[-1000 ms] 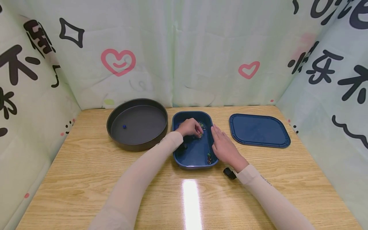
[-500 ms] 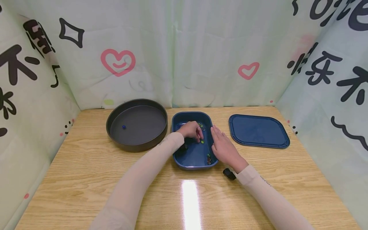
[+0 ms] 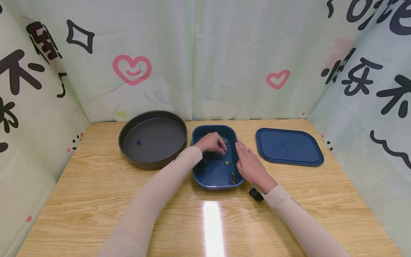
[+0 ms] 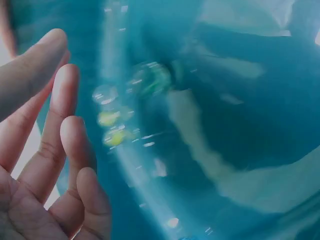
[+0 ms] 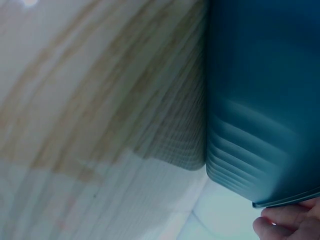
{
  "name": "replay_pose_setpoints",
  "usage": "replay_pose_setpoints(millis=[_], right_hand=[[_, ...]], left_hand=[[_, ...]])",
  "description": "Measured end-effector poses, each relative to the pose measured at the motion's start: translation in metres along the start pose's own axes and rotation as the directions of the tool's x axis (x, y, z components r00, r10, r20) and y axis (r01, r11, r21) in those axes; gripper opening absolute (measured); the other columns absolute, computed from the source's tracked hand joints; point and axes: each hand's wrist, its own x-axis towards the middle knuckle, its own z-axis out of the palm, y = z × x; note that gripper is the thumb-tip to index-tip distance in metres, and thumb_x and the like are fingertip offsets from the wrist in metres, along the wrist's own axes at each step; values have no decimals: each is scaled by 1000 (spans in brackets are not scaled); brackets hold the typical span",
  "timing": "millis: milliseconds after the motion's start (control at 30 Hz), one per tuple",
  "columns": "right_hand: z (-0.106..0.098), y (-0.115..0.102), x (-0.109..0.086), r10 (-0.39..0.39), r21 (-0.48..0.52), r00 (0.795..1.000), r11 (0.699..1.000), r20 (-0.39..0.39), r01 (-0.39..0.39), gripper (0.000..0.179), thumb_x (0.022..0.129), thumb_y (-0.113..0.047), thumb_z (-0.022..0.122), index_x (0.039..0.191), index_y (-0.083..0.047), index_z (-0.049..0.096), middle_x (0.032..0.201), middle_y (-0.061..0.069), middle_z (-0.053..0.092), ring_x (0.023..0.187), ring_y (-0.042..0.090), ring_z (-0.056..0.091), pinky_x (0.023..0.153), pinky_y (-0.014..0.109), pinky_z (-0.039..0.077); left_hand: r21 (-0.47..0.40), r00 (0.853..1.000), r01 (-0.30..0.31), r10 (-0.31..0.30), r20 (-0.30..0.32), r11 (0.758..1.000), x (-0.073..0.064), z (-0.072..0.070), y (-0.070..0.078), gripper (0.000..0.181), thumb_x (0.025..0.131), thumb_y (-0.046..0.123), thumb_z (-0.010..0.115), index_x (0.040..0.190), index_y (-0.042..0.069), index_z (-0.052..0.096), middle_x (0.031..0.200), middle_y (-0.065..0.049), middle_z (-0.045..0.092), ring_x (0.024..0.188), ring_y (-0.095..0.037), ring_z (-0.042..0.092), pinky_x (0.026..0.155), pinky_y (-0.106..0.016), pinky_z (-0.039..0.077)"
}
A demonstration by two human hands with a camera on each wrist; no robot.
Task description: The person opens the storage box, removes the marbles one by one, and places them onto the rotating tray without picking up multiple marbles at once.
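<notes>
My left hand (image 3: 212, 142) is inside the deep blue rectangular container (image 3: 212, 178), above its floor. In the left wrist view its loosely bent fingers (image 4: 70, 92) hold nothing that shows, beside clear, yellow and green glass marbles (image 4: 115, 135). A yellow-green marble (image 3: 227, 163) lies apart in front of that hand. More marbles (image 3: 233, 177) gather in the near right corner, and others (image 3: 226, 141) by the far right side. With straight fingers, my right hand (image 3: 253, 166) rests along the container's right rim; the right wrist view shows its fingertips (image 5: 285, 217) at the rim.
To the left stands a round dark grey pan (image 3: 157, 142) with one blue marble (image 3: 138, 142) in it. A flat blue lid (image 3: 290, 146) lies on the wooden table (image 3: 179, 217) at the right. Printed curtains (image 3: 192, 64) close off the back and sides.
The yellow-green marble, at my left fingertips a second ago, has moved toward the container's near side. My left hand dipped forward, then drew back up from it. The right hand stays put.
</notes>
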Motion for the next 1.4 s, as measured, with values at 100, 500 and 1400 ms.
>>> replay_pose_setpoints(millis=[100, 500, 1400], right_hand=[[0, 0, 0, 5, 1, 1000, 1000, 3, -5, 61, 95, -13, 40, 147, 6, 16, 156, 21, 15, 144, 34, 19, 115, 51, 21], [-2, 0, 0, 6, 3, 1000, 1000, 5, -6, 60, 96, -13, 38, 148, 6, 15, 156, 21, 13, 144, 35, 18, 115, 51, 20], [1, 0, -1, 6, -4, 1000, 1000, 6, -6, 60, 95, -14, 39, 147, 6, 15, 156, 21, 14, 144, 35, 18, 114, 51, 21]], left_hand=[[-17, 999, -24, 24, -33, 1000, -8, -11, 4, 14, 82, 17, 73, 94, 13, 76, 93, 0, 73, 83, -10, 65, 82, -24, 52], [-62, 989, -86, 78, -123, 994, -57, -77, 12, 22, 84, 16, 70, 104, 8, 73, 105, -8, 71, 93, -19, 64, 81, -29, 52], [-92, 924, 142, -166, -346, 986, -147, -150, -116, 25, 83, 17, 72, 103, 2, 72, 103, -15, 71, 99, -30, 61, 89, -44, 47]])
